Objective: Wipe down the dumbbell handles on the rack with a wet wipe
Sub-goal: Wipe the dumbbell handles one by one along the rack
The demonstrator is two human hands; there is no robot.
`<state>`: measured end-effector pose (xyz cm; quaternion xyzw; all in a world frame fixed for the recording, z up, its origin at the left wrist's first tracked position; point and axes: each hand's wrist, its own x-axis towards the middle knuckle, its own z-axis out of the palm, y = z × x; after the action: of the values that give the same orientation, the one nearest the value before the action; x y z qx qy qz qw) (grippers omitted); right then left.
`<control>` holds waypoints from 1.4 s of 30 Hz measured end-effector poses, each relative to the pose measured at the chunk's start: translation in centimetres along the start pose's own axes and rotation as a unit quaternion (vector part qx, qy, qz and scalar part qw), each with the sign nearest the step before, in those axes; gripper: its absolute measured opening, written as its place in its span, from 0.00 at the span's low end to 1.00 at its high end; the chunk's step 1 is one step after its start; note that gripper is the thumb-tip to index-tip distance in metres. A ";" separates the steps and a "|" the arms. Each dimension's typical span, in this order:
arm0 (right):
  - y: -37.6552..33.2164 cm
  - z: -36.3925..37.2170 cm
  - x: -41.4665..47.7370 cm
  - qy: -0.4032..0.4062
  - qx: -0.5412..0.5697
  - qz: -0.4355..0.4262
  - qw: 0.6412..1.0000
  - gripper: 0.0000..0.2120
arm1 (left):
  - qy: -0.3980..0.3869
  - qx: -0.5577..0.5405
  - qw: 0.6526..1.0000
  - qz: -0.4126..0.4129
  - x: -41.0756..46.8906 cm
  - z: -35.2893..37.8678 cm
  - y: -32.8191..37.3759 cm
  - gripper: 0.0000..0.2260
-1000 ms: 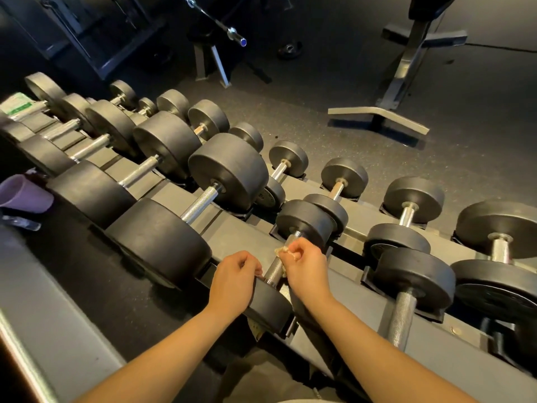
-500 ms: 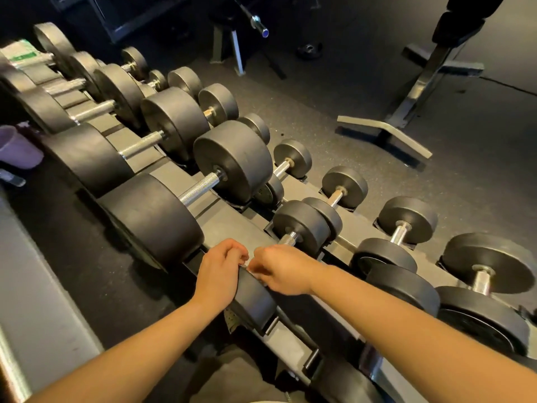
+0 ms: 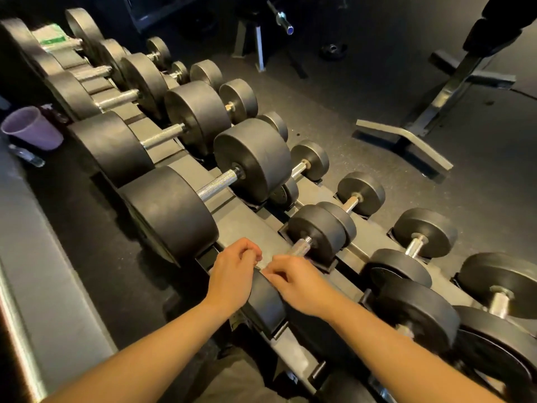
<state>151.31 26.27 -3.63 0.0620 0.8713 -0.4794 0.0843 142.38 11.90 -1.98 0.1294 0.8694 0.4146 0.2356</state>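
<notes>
wet wipe [image 3: 260, 264] | pinched in fingers [image 3: 252, 253] | left hand [image 3: 232, 270], right hand [image 3: 295, 282] | near handle [image 3: 300, 246]

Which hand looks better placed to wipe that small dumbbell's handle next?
Right, probably: the right hand sits short of the bare handle; the left hand is farther off, across the near weight.

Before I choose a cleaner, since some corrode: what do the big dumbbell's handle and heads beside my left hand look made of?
Handle: bright metal, probably chromed steel; crosshatched knurling glints. Heads: matte black, likely rubber or a coating; dull, no sharp reflections.
</notes>
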 end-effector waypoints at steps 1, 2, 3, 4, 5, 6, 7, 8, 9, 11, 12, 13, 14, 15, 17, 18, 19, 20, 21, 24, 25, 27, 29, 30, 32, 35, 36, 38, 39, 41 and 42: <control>0.4 0.3 -0.7 0.012 0.048 0.011 0.999 0.08 | -0.004 -0.001 1.000 0.001 0.0 0.0 0.1 0.11; 0.8 0.7 -1.5 0.035 0.075 0.027 0.996 0.08 | -0.008 -0.002 1.000 0.002 0.0 -0.1 0.3 0.11; 1.1 1.2 -2.2 0.071 0.085 0.050 0.993 0.06 | -0.014 -0.003 1.000 0.002 -0.1 -0.1 0.5 0.11; 1.4 1.9 -2.7 0.119 0.086 0.081 0.986 0.05 | -0.018 -0.004 1.000 -0.001 -0.1 -0.1 0.7 0.12; 1.4 2.2 -2.9 0.169 0.092 0.117 0.974 0.05 | -0.019 -0.007 1.000 -0.006 -0.1 -0.1 0.9 0.12; 1.4 2.5 -2.9 0.213 0.118 0.158 0.957 0.05 | -0.020 -0.009 1.000 -0.013 -0.1 -0.1 1.0 0.13; 1.4 2.3 -2.5 0.256 0.175 0.207 0.928 0.06 | -0.020 -0.009 1.000 -0.018 -0.1 -0.1 1.1 0.14; 1.6 1.8 -1.8 0.299 0.262 0.263 0.879 0.06 | -0.021 -0.008 1.000 -0.021 0.0 -0.1 1.1 0.14; 1.9 1.2 -0.9 0.334 0.354 0.318 0.814 0.06 | -0.023 -0.006 1.000 -0.020 0.0 0.0 1.1 0.13; 2.5 0.3 0.5 0.381 0.488 0.392 0.680 0.06 | -0.022 -0.001 1.000 -0.017 0.1 0.0 0.9 0.13; 2.6 0.1 1.1 0.396 0.538 0.404 0.624 0.05 | -0.020 0.004 1.000 -0.015 0.2 0.0 0.8 0.13; 2.5 0.1 1.6 0.404 0.585 0.402 0.577 0.04 | -0.018 0.009 1.000 -0.013 0.2 0.0 0.7 0.14; 2.2 0.2 2.1 0.402 0.628 0.393 0.537 0.03 | -0.015 0.014 1.000 -0.011 0.3 0.0 0.7 0.14; 1.6 0.2 2.3 0.399 0.662 0.383 0.506 0.05 | -0.013 0.018 1.000 -0.008 0.3 0.1 0.7 0.14; 1.2 0.6 2.7 0.396 0.683 0.376 0.485 0.04 | -0.008 0.021 1.000 -0.004 0.3 0.2 0.7 0.14; 1.1 1.0 2.6 0.392 0.678 0.380 0.492 0.02 | -0.006 0.021 1.000 -0.003 0.3 0.3 0.8 0.14; 1.1 1.6 2.5 0.383 0.671 0.383 0.506 0.04 | -0.004 0.020 1.000 -0.002 0.3 0.3 0.8 0.14; 1.1 2.0 2.2 0.374 0.670 0.380 0.517 0.04 | -0.004 0.018 1.000 0.000 0.3 0.2 0.8 0.14; 0.9 2.4 1.8 0.363 0.672 0.372 0.528 0.04 | -0.005 0.016 1.000 0.002 0.3 0.2 0.7 0.14; 0.7 3.1 0.6 0.331 0.655 0.372 0.568 0.03 | -0.007 0.012 1.000 0.003 0.3 0.2 0.7 0.14; 0.7 3.1 0.4 0.324 0.634 0.382 0.589 0.03 | -0.006 0.012 1.000 0.003 0.2 0.2 0.7 0.14; 0.6 3.0 -0.1 0.301 0.590 0.400 0.633 0.03 | -0.007 0.011 1.000 0.004 0.2 0.2 0.6 0.14; 0.0 2.5 -1.0 0.245 0.568 0.399 0.677 0.05 | -0.009 0.012 1.000 0.006 0.3 0.2 0.6 0.14; -0.2 2.2 -1.5 0.218 0.560 0.394 0.695 0.04 | -0.010 0.011 1.000 0.007 0.3 0.2 0.6 0.14; -0.1 1.7 -2.0 0.223 0.547 0.371 0.716 0.03 | -0.011 0.009 1.000 0.008 0.2 0.2 0.6 0.14; 1.1 1.0 -1.4 0.311 0.527 0.363 0.703 0.05 | -0.009 0.007 1.000 0.009 0.0 0.2 0.7 0.13; 1.1 1.2 -1.1 0.302 0.528 0.369 0.703 0.07 | -0.008 0.006 1.000 0.009 0.0 0.2 0.7 0.13; 0.2 2.0 -1.3 0.252 0.525 0.366 0.726 0.11 | -0.008 0.004 1.000 0.008 0.0 0.2 0.7 0.13; 0.0 2.6 -1.4 0.229 0.501 0.359 0.754 0.11 | -0.007 0.003 1.000 0.008 0.0 0.1 0.7 0.13; -0.2 3.0 -1.8 0.195 0.406 0.330 0.830 0.11 | -0.007 0.000 1.000 0.010 0.1 0.2 0.5 0.13; 0.0 2.6 -1.7 0.178 0.335 0.306 0.874 0.11 | -0.006 -0.004 1.000 0.010 0.1 0.2 0.4 0.13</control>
<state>153.24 23.98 -4.63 0.4340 0.5967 -0.6735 0.0445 142.40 12.30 -1.80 0.1399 0.8647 0.4200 0.2374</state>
